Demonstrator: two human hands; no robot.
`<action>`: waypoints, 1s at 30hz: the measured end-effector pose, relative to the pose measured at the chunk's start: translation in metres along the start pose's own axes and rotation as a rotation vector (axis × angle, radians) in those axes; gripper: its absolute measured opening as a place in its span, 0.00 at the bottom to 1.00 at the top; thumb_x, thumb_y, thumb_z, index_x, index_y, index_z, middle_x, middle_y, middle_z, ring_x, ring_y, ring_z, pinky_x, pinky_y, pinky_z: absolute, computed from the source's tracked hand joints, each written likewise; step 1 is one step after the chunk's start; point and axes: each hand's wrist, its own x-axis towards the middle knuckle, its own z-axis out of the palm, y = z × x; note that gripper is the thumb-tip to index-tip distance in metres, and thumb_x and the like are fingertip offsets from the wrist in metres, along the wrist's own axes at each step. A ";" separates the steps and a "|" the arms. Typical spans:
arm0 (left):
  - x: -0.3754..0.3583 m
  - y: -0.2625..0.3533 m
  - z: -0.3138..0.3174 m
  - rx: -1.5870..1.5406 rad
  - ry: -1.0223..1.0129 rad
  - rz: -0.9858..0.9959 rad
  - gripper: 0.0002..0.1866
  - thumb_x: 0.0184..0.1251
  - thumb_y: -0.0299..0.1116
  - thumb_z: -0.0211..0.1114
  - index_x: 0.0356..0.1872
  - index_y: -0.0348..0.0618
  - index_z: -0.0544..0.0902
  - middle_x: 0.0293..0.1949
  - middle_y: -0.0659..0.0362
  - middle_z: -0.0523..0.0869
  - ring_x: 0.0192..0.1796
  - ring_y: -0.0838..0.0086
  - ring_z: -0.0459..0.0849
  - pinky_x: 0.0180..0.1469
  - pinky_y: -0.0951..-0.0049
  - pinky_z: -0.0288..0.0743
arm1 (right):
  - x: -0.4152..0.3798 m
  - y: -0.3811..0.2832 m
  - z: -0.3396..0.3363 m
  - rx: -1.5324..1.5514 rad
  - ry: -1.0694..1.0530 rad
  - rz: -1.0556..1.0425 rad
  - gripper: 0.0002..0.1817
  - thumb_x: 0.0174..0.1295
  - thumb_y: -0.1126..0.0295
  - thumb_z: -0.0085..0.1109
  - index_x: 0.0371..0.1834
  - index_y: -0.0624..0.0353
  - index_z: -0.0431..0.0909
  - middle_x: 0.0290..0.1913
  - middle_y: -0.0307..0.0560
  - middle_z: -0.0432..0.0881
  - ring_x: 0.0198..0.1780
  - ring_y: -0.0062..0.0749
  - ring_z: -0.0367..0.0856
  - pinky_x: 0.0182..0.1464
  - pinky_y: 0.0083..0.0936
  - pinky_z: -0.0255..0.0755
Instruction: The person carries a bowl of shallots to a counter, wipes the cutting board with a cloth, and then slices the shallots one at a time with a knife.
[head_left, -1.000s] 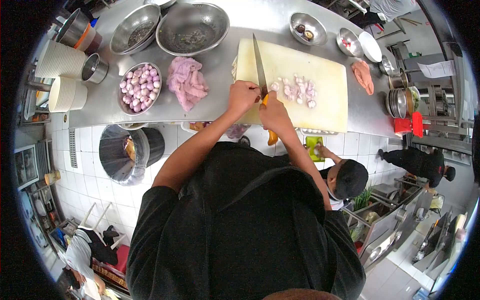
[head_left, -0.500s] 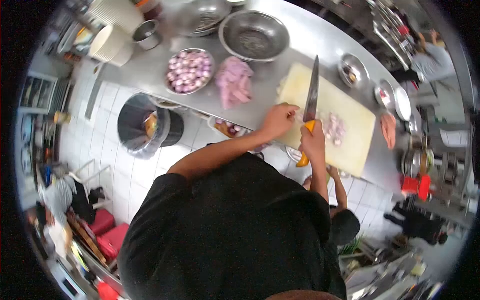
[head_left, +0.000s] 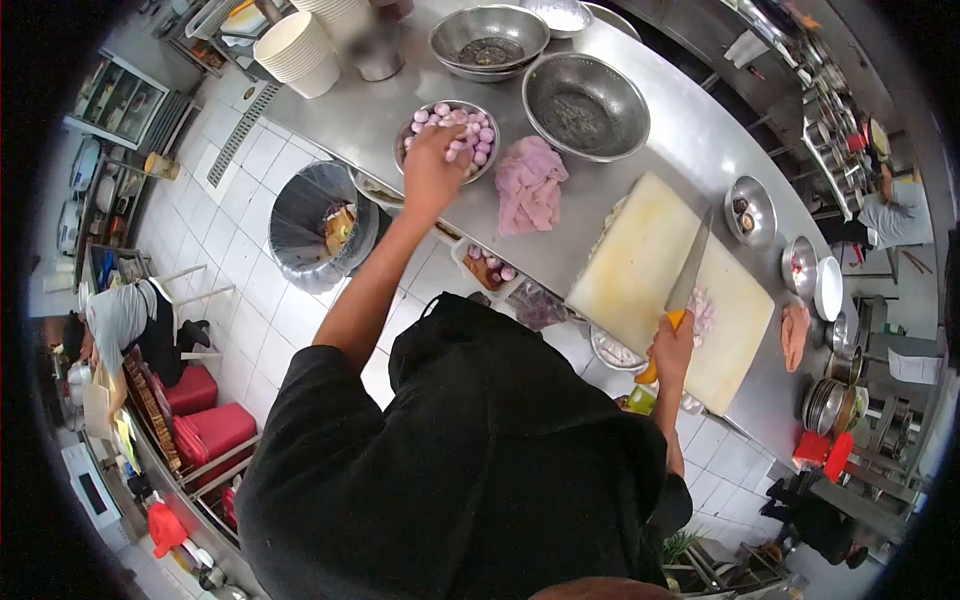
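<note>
My left hand [head_left: 432,165] reaches into a steel bowl [head_left: 408,133] of peeled shallots [head_left: 462,125] on the steel counter; its fingers curl over the shallots, and whether it holds one is hidden. My right hand [head_left: 672,345] grips the orange handle of a long knife [head_left: 686,280], whose blade lies over the white cutting board [head_left: 640,270]. A small pile of cut shallot pieces [head_left: 705,308] sits on the board beside the blade.
A pink cloth [head_left: 530,185] lies between bowl and board. Large empty steel bowls [head_left: 585,105] stand behind. A lined bin [head_left: 320,225] is below the counter. Small bowls [head_left: 750,210] and a plate [head_left: 828,288] sit at right. Other people work around the kitchen.
My left hand left the cutting board and moved left to the shallot bowl. The knife tilted and stayed on the board in my right hand. The view swung leftward.
</note>
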 end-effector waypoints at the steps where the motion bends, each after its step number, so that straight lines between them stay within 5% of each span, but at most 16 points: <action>1: 0.010 -0.008 -0.003 0.075 0.025 0.078 0.20 0.50 0.25 0.70 0.48 0.43 0.87 0.46 0.49 0.86 0.47 0.54 0.83 0.51 0.60 0.77 | -0.004 -0.007 -0.001 -0.019 -0.001 -0.039 0.15 0.70 0.69 0.52 0.57 0.62 0.67 0.25 0.49 0.78 0.17 0.32 0.76 0.18 0.29 0.71; 4: 0.031 -0.026 0.001 0.163 -0.005 0.112 0.19 0.51 0.25 0.69 0.48 0.43 0.87 0.47 0.49 0.86 0.51 0.52 0.82 0.56 0.58 0.76 | -0.004 -0.009 0.008 -0.084 0.012 -0.081 0.16 0.69 0.69 0.53 0.57 0.63 0.67 0.28 0.54 0.81 0.19 0.37 0.79 0.22 0.33 0.73; 7: 0.047 -0.040 0.007 0.255 -0.071 0.235 0.19 0.48 0.25 0.68 0.45 0.46 0.88 0.49 0.51 0.86 0.51 0.53 0.82 0.55 0.58 0.76 | 0.002 0.000 0.026 -0.041 0.009 -0.147 0.16 0.70 0.69 0.54 0.57 0.61 0.68 0.22 0.42 0.73 0.17 0.24 0.72 0.18 0.25 0.69; 15: 0.041 -0.009 0.026 0.387 -0.322 0.459 0.20 0.47 0.26 0.68 0.46 0.48 0.88 0.48 0.59 0.84 0.58 0.62 0.78 0.57 0.61 0.73 | 0.008 0.025 0.033 -0.165 0.024 -0.228 0.18 0.70 0.68 0.54 0.59 0.61 0.67 0.24 0.44 0.76 0.20 0.27 0.75 0.21 0.27 0.73; 19: 0.045 -0.025 0.037 0.352 -0.321 0.494 0.17 0.48 0.26 0.67 0.44 0.45 0.87 0.47 0.56 0.85 0.54 0.59 0.79 0.56 0.59 0.74 | 0.005 0.015 0.030 -0.155 -0.003 -0.195 0.19 0.69 0.67 0.54 0.61 0.60 0.67 0.27 0.46 0.78 0.23 0.28 0.77 0.23 0.27 0.75; 22: 0.047 -0.032 0.038 0.281 -0.307 0.495 0.17 0.49 0.26 0.67 0.43 0.43 0.87 0.45 0.54 0.85 0.52 0.57 0.80 0.55 0.58 0.74 | -0.009 -0.006 0.025 -0.203 -0.048 -0.067 0.26 0.68 0.59 0.54 0.65 0.60 0.64 0.45 0.73 0.82 0.49 0.70 0.81 0.50 0.52 0.72; 28: 0.048 -0.019 0.028 0.069 -0.279 0.332 0.17 0.48 0.29 0.69 0.43 0.39 0.87 0.44 0.51 0.84 0.48 0.54 0.82 0.54 0.62 0.77 | -0.008 -0.003 0.024 -0.207 -0.059 -0.072 0.27 0.69 0.60 0.54 0.67 0.59 0.63 0.46 0.73 0.82 0.50 0.71 0.80 0.51 0.54 0.73; 30: 0.043 0.002 0.026 -0.171 -0.252 0.197 0.18 0.52 0.27 0.69 0.47 0.39 0.87 0.43 0.54 0.84 0.43 0.64 0.85 0.48 0.69 0.79 | -0.009 -0.007 0.024 -0.227 -0.069 -0.077 0.26 0.69 0.61 0.53 0.67 0.59 0.63 0.45 0.73 0.82 0.49 0.71 0.80 0.50 0.54 0.73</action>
